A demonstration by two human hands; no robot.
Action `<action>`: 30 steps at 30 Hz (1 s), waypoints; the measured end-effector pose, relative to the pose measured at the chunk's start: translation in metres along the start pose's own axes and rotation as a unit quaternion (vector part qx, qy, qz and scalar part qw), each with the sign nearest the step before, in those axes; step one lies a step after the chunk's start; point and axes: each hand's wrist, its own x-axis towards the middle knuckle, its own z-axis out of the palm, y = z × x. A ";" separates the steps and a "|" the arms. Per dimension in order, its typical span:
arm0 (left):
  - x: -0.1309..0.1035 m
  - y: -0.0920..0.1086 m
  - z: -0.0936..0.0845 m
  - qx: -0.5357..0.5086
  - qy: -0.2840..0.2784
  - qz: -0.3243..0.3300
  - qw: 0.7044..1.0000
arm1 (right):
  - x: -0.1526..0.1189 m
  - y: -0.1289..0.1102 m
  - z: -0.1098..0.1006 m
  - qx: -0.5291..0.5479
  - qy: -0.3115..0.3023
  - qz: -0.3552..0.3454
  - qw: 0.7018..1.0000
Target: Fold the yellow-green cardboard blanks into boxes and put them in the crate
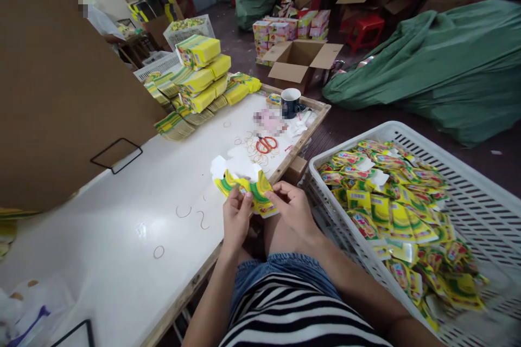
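Note:
Between my two hands, above the table's front edge, is a partly opened yellow and green printed carton (260,190) with white inner flaps at its far end. My left hand (236,214) pinches its near left side, thumb on top. On the right side, my right hand (293,205) grips the same carton between thumb and fingers. Just beyond it, orange-handled scissors (266,145) lie among several loose rubber bands (258,158) on the white table (163,190).
Stacks of flat yellow cartons (199,81) stand at the table's far side. A dark mug (290,104) sits near the far corner. To my right, a white plastic crate (345,200) holds many folded cartons (391,217). An open cardboard box (299,59) and green sacks (431,65) lie beyond.

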 end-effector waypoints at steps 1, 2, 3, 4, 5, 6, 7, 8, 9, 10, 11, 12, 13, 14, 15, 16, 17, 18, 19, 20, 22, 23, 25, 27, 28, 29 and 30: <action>-0.001 0.001 0.001 0.016 0.007 0.020 1.000 | 0.000 0.001 0.000 -0.036 0.023 -0.018 0.999; -0.002 0.002 0.001 0.025 0.010 0.037 0.999 | 0.000 0.002 -0.001 -0.065 0.034 -0.030 0.997; -0.004 0.003 0.002 0.031 0.006 0.046 0.998 | 0.000 0.002 -0.002 -0.081 0.032 -0.039 0.995; -0.006 0.004 0.002 0.036 -0.008 0.048 0.998 | 0.000 0.002 -0.004 -0.084 0.018 -0.046 0.995; -0.007 0.006 0.001 0.043 -0.027 0.045 0.998 | 0.001 0.002 -0.006 -0.078 -0.005 -0.053 0.996; -0.009 0.009 0.000 0.051 -0.049 0.041 0.997 | 0.001 0.001 -0.008 -0.065 -0.033 -0.058 0.996; -0.010 0.011 -0.001 0.061 -0.070 0.036 0.995 | 0.002 -0.001 -0.011 -0.050 -0.063 -0.061 0.995; -0.010 0.014 -0.003 0.069 -0.091 0.031 0.993 | 0.004 -0.003 -0.013 -0.033 -0.093 -0.062 0.993; -0.010 0.018 -0.005 0.074 -0.109 0.025 0.991 | 0.006 -0.005 -0.016 -0.015 -0.121 -0.060 0.991; -0.010 0.021 -0.008 0.075 -0.125 0.018 0.989 | 0.008 -0.008 -0.019 0.001 -0.147 -0.058 0.988; -0.011 0.024 -0.010 0.070 -0.141 0.008 0.987 | 0.010 -0.011 -0.021 0.017 -0.168 -0.055 0.984; -0.011 0.027 -0.012 0.061 -0.157 -0.005 0.986 | 0.013 -0.014 -0.024 0.027 -0.186 -0.053 0.981; -0.011 0.029 -0.014 0.047 -0.173 -0.019 0.984 | 0.015 -0.017 -0.027 0.030 -0.202 -0.053 0.977; -0.012 0.031 -0.016 0.032 -0.188 -0.032 0.981 | 0.018 -0.019 -0.029 0.028 -0.218 -0.052 0.974; -0.013 0.031 -0.017 0.018 -0.200 -0.044 0.979 | 0.020 -0.022 -0.032 0.022 -0.235 -0.051 0.970; -0.013 0.031 -0.019 0.007 -0.208 -0.053 0.977 | 0.021 -0.024 -0.034 0.014 -0.253 -0.050 0.966; -0.014 0.031 -0.019 0.001 -0.212 -0.059 0.975 | 0.023 -0.026 -0.035 0.004 -0.271 -0.050 0.961; -0.014 0.030 -0.019 -0.002 -0.214 -0.061 0.975 | 0.024 -0.028 -0.036 -0.010 -0.283 -0.053 0.958; -0.015 0.028 -0.019 -0.003 -0.216 -0.064 0.974 | 0.025 -0.029 -0.037 -0.029 -0.285 -0.060 0.956; -0.015 0.027 -0.018 -0.002 -0.215 -0.067 0.974 | 0.025 -0.029 -0.037 -0.054 -0.278 -0.073 0.956; -0.015 0.024 -0.016 -0.005 -0.210 -0.068 0.975 | 0.026 -0.028 -0.035 -0.100 -0.242 -0.112 0.959; -0.015 0.023 -0.015 -0.007 -0.205 -0.068 0.976 | 0.025 -0.027 -0.033 -0.110 -0.219 -0.127 0.961; -0.014 0.022 -0.014 -0.006 -0.193 -0.067 0.979 | 0.025 -0.022 -0.031 -0.094 -0.184 -0.131 0.970; -0.013 0.022 -0.013 0.009 -0.185 -0.069 0.980 | 0.025 -0.018 -0.030 -0.061 -0.167 -0.109 0.978; -0.012 0.022 -0.013 0.021 -0.181 -0.069 0.981 | 0.025 -0.016 -0.031 -0.052 -0.161 -0.104 0.980; -0.012 0.021 -0.013 0.033 -0.173 -0.067 0.982 | 0.026 -0.015 -0.033 -0.050 -0.158 -0.108 0.980; -0.011 0.021 -0.013 0.046 -0.163 -0.062 0.984 | 0.027 -0.015 -0.034 -0.055 -0.155 -0.119 0.979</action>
